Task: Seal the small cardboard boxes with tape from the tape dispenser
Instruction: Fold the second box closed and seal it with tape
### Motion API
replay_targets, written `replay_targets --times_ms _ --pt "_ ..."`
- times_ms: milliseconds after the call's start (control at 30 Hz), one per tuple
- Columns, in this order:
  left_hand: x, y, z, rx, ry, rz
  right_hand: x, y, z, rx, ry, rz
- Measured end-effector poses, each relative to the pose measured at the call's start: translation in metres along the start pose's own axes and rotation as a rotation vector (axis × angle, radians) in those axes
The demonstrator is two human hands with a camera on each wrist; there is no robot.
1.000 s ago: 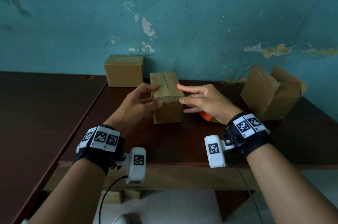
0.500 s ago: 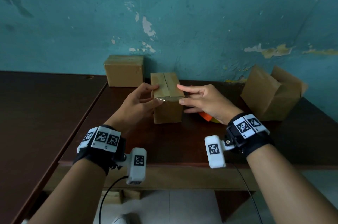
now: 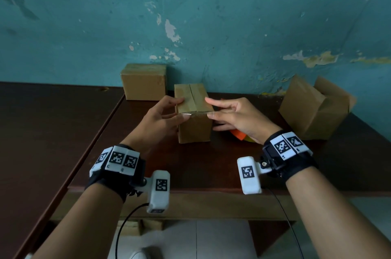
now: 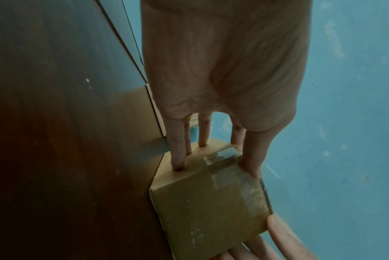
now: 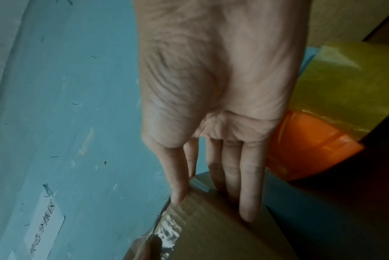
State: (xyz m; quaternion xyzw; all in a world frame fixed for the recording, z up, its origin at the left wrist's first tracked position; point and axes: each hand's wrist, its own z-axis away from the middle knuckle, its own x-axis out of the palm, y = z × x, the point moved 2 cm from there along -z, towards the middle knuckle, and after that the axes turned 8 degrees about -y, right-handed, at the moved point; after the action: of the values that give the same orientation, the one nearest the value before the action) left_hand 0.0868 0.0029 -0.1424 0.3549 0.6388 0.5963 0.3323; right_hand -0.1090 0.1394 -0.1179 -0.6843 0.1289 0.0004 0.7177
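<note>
Centrally on the dark wooden table [image 3: 190, 170], the small cardboard box [image 3: 193, 127] stands upright, clear tape [image 4: 222, 158] over its top seam. Both hands clasp it: the left hand [image 3: 157, 119] grips its left side, the right hand [image 3: 237, 118] its right. Behind the right hand lies the orange-and-yellow tape dispenser [image 5: 307, 144]. Wrist bands [image 3: 118, 160] carry black-and-white square codes. A white wall label [image 5: 45, 223] bears characters too blurred to read.
</note>
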Motion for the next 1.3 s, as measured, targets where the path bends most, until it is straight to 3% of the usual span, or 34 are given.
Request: replay_targets --times_ms 367,633,800,1000,1300 --pt "-0.003 -0.004 -0.003 0.107 0.027 -0.349 0.001 0.005 -0.002 -0.017 0.015 0.033" --pt "-0.005 -0.006 -0.004 0.091 0.036 -0.237 0.0 0.006 -0.003 -0.014 0.013 0.024" --pt "-0.006 -0.006 -0.004 0.109 0.022 -0.339 -0.001 0.006 -0.001 -0.019 -0.012 0.074" --pt "0.007 0.008 0.002 0.061 0.046 -0.156 0.0 -0.003 0.003 -0.006 -0.043 -0.001" --pt "0.015 0.004 -0.007 0.096 0.254 -0.376 0.01 -0.004 -0.004 -0.049 0.172 0.062"
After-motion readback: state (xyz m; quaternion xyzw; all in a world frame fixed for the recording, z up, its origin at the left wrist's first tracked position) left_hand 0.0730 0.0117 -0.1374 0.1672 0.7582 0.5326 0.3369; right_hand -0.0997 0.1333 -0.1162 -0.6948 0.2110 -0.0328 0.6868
